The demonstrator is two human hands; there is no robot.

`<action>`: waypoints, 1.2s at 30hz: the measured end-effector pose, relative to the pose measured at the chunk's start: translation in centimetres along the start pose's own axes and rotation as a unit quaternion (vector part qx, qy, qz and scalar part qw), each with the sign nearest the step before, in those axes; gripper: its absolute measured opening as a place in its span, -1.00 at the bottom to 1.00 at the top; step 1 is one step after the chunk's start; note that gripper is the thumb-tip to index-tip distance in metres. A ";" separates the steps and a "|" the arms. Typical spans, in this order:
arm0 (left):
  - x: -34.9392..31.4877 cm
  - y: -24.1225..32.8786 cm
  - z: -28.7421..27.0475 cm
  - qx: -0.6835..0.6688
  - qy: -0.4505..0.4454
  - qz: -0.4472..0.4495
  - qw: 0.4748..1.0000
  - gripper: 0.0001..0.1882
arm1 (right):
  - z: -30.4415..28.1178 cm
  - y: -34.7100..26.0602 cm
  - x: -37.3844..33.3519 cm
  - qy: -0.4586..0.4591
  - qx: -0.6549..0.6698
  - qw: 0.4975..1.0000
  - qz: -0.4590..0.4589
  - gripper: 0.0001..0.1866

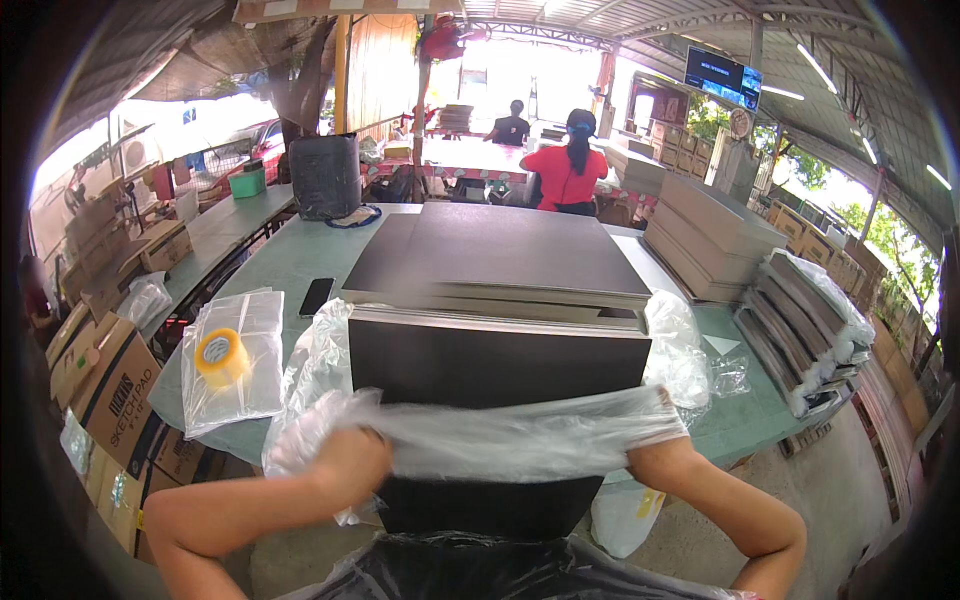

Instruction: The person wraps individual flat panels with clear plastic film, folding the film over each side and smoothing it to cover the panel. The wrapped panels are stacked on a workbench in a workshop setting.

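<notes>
Two hands, left hand (352,455) fisted and right hand (655,425) hidden in film so its grip cannot be told, stretch a clear plastic bag (510,435) over a black board stack (498,360) at the green table's (290,255) near edge, beside yellow tape (221,357).

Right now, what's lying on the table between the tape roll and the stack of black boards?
In the head view, a black phone lies on the green table between the tape roll and the stack of black boards.
</notes>
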State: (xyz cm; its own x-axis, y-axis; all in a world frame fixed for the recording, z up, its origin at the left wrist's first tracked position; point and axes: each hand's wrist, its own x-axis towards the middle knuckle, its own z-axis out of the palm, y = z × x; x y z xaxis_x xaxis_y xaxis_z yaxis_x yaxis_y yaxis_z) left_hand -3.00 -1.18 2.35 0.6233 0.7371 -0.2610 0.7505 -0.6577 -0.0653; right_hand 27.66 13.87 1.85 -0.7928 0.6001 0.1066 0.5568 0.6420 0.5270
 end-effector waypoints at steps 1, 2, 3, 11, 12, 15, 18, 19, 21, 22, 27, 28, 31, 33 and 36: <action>-0.1 0.5 0.0 0.077 0.030 0.016 0.996 -0.80 | -0.4 0.5 0.6 -0.037 0.002 0.999 0.038 -0.54; -0.2 1.2 0.1 0.153 0.059 0.031 0.986 -0.80 | -0.5 1.0 1.1 -0.074 0.005 0.994 0.074 -0.52; -0.6 3.7 1.8 0.118 0.083 0.174 0.974 -0.78 | -0.2 1.4 1.5 -0.109 0.008 0.989 0.102 -0.50; -1.8 -8.2 5.4 0.010 -0.021 -0.268 0.963 -0.84 | -1.7 -4.1 -1.0 -0.397 0.186 0.894 -0.097 -0.66; -2.5 -7.9 7.5 0.032 -0.069 -0.251 0.965 -0.85 | -3.8 -3.3 -0.8 -0.339 0.245 0.907 -0.056 -0.70; -3.7 -2.6 7.4 -0.070 -0.155 -0.151 0.974 -0.85 | -6.7 0.7 1.3 0.158 0.483 0.857 0.088 -0.86; -4.5 0.6 2.0 -0.339 -0.035 0.005 0.940 -0.83 | -3.6 6.1 2.3 0.410 0.467 0.726 0.294 -0.74; -5.6 -0.8 -0.8 -0.409 0.041 0.016 0.912 -0.81 | -3.2 7.0 2.2 0.454 0.441 0.704 0.323 -0.72; -7.2 -5.4 -2.8 -0.517 0.214 -0.153 0.815 -0.80 | 0.5 6.3 1.2 0.360 0.405 0.788 0.292 -0.67; -8.1 -7.8 -3.2 -0.558 0.339 -0.313 0.690 -0.83 | 2.8 5.2 0.6 0.311 0.391 0.823 0.268 -0.65; -5.6 -16.7 3.4 0.061 0.497 -0.450 0.740 -0.63 | -1.1 0.3 3.5 0.262 0.393 0.864 0.173 -0.49; -5.2 -16.4 2.8 0.031 0.489 -0.418 0.765 -0.56 | -0.8 1.8 4.3 0.354 0.259 0.886 0.151 -0.40; -2.1 -12.5 -0.8 -0.056 0.456 -0.348 0.817 -0.35 | 0.6 3.8 3.9 0.321 0.345 0.852 0.229 -0.40; -1.3 -11.6 -1.3 -0.063 0.423 -0.348 0.834 -0.21 | 0.2 3.4 2.3 0.360 0.274 0.857 0.247 -0.43; -2.2 -9.5 -0.1 -0.001 0.518 -0.318 0.794 -0.27 | 0.0 2.9 -1.1 0.373 0.234 0.864 0.246 -0.41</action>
State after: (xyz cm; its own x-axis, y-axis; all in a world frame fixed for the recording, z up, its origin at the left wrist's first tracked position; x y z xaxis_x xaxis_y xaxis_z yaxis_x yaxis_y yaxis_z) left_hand -11.50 3.45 3.66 -0.0359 0.6529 0.7566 0.9857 -0.1016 0.1345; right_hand 30.14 15.12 3.27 -0.2737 0.4928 0.8260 0.7725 0.6242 -0.1165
